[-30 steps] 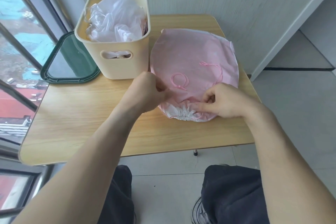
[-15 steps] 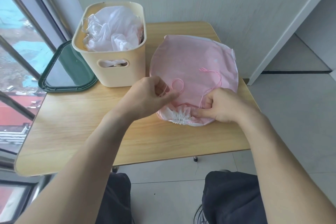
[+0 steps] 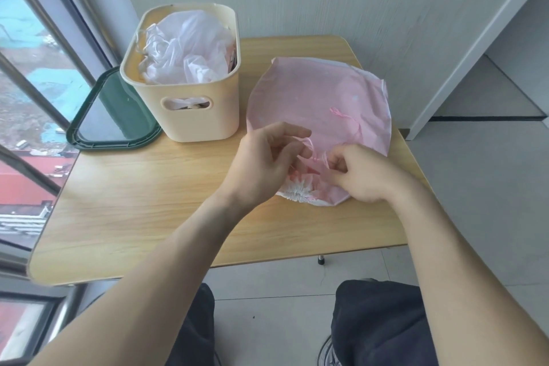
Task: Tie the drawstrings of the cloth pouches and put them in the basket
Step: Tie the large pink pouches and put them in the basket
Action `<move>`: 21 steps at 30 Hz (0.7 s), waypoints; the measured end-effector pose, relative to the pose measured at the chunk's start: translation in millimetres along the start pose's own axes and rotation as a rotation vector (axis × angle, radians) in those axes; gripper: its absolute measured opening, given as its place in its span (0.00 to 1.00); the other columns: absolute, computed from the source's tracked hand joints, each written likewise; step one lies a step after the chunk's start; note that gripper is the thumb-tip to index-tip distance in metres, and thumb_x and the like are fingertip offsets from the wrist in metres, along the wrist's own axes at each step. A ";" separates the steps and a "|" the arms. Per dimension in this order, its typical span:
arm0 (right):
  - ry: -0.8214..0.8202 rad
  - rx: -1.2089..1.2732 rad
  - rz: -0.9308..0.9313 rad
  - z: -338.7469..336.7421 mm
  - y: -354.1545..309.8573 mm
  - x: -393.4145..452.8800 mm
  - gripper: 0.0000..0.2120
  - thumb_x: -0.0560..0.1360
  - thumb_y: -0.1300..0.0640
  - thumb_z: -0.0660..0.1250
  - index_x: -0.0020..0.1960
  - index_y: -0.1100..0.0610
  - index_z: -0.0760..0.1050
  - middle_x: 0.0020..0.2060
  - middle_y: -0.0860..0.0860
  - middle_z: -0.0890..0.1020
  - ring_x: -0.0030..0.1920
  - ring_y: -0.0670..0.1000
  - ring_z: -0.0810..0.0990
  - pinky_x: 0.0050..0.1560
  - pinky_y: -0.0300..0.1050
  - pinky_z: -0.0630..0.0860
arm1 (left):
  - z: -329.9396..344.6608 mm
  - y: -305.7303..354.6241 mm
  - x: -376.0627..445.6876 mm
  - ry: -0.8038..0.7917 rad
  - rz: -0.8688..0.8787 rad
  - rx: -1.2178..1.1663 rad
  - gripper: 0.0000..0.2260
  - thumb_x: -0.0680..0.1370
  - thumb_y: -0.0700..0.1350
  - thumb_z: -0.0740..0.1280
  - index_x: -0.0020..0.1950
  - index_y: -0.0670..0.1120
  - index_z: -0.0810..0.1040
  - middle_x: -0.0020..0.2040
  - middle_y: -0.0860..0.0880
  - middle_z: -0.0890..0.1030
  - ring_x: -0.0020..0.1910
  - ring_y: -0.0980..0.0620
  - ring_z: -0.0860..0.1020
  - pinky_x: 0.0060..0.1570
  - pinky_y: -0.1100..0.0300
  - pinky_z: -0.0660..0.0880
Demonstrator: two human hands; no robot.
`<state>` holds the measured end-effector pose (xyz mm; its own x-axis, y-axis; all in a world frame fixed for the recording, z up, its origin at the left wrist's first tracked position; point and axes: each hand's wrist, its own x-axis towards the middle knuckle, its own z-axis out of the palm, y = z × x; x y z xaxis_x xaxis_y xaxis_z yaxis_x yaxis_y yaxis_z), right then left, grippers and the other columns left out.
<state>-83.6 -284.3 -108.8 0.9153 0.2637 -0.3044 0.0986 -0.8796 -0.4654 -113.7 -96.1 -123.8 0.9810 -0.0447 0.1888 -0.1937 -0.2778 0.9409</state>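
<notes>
A pink cloth pouch lies flat on the wooden table, its gathered white mouth facing me. A thin pink drawstring loops up from the mouth, and another strand trails across the pouch. My left hand pinches the drawstring loop just above the mouth. My right hand pinches the drawstring close beside it, resting on the pouch's near right corner. The cream basket stands to the left of the pouch, holding white pouches.
A dark green tray lies at the table's left edge by the window. A wall runs behind the table. My knees in dark trousers sit below the table's front edge.
Both hands have come together over the pouch's mouth, lifting the drawstring loop off the cloth. The left hand's fingers have spread around the loop.
</notes>
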 end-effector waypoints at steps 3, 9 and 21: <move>0.230 0.446 -0.107 -2.8 -0.7 -3.4 0.10 0.81 0.52 0.68 0.46 0.58 0.78 0.41 0.53 0.86 0.43 0.55 0.85 0.49 0.53 0.81 | 5.9 0.6 2.7 0.024 -0.082 -0.100 0.06 0.81 0.34 0.65 0.55 0.39 0.79 0.40 0.43 0.85 0.34 0.44 0.84 0.37 0.54 0.82; 0.363 1.028 -0.185 11.5 -22.0 -9.5 0.07 0.77 0.58 0.72 0.49 0.62 0.81 0.36 0.55 0.86 0.35 0.52 0.85 0.38 0.49 0.84 | 8.0 -2.5 9.1 0.125 -0.347 -0.463 0.08 0.80 0.37 0.68 0.58 0.38 0.77 0.44 0.36 0.85 0.41 0.37 0.84 0.48 0.43 0.82; 0.060 0.505 -0.279 11.5 -13.5 -5.1 0.20 0.83 0.56 0.64 0.33 0.62 0.73 0.27 0.48 0.68 0.30 0.46 0.65 0.32 0.41 0.63 | 7.7 17.3 8.0 0.111 -0.122 -0.537 0.17 0.70 0.45 0.75 0.57 0.44 0.81 0.45 0.45 0.87 0.46 0.50 0.83 0.53 0.58 0.78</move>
<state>-94.1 -269.1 -110.5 0.9035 0.4225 -0.0725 0.1541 -0.4780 -0.8648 -109.0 -108.6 -108.2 0.9953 0.0661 0.0711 -0.0857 0.2541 0.9634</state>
